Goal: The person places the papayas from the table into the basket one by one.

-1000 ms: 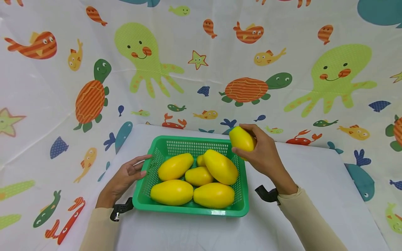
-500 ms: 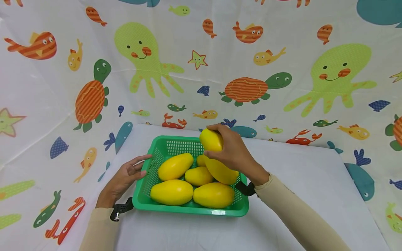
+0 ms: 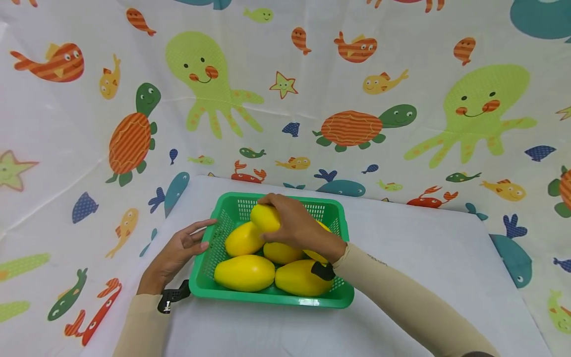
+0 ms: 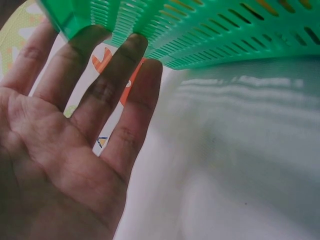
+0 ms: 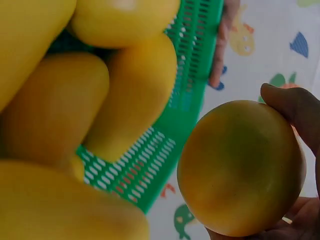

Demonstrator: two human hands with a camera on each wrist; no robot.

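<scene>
My right hand (image 3: pixel 296 223) grips a smooth yellow papaya (image 3: pixel 264 218) over the back left part of a green plastic basket (image 3: pixel 272 297). In the right wrist view, the held papaya (image 5: pixel 242 167) shows its rounded end between thumb and fingers. Several more yellow papayas (image 3: pixel 244 273) lie in the basket, some partly hidden under my right hand and forearm. On the left, my left hand (image 3: pixel 180 253) has its fingers extended, with the fingertips at the basket's left rim. Close up in the left wrist view, those fingers (image 4: pixel 117 80) reach the slotted green wall, palm facing the camera.
A white cloth (image 3: pixel 415 248) covers the table around the basket. Behind and to the left hangs a pale curtain (image 3: pixel 250 114) printed with sea animals. Each wrist wears a black strap.
My right hand has carried the papaya leftward from beyond the basket's right rim to above its back left part, and lower. My left hand stays at the rim.
</scene>
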